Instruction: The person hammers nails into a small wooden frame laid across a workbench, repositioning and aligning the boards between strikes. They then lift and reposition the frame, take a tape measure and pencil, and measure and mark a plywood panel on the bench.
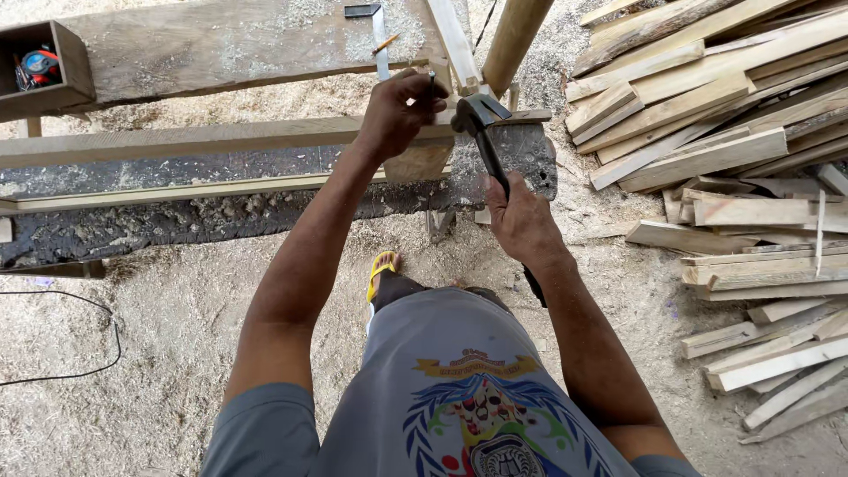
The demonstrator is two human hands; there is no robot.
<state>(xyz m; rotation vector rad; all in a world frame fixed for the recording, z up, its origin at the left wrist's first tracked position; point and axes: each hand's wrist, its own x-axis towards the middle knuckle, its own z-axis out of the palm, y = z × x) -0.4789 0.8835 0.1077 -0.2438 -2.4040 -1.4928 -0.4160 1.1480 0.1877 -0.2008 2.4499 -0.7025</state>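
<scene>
Near the upper middle of the frame, the left hand (399,113) pinches a thin dark nail (433,84) between thumb and fingertips, holding it upright against the top of a pale wooden rail (177,141) that runs in from the left edge. Just to the right, the right hand (521,221) is clenched around the black handle of a claw hammer (480,119), whose dark steel head sits close beside the nail, slightly lower and to the right of it. The hammer's handle slants down toward the lower right, its end showing below the wrist.

Under the rail lies a dark, rough beam (221,216) sprinkled with sawdust, with a thin pale strip along its upper edge. Above the rail, a broad grey plank (230,44) serves as a worktop; a metal square (378,35) and a pencil (386,42) lie on it near the top centre. At the upper left, an open wooden box (75,66) holds a tape measure (37,66). A pile of cut wooden slats (724,124) fills the right side of the frame. The ground (159,336) is covered in sawdust, a black cable (88,305) loops at the lower left, and a foot in a yellow sandal (382,265) shows at centre.
</scene>
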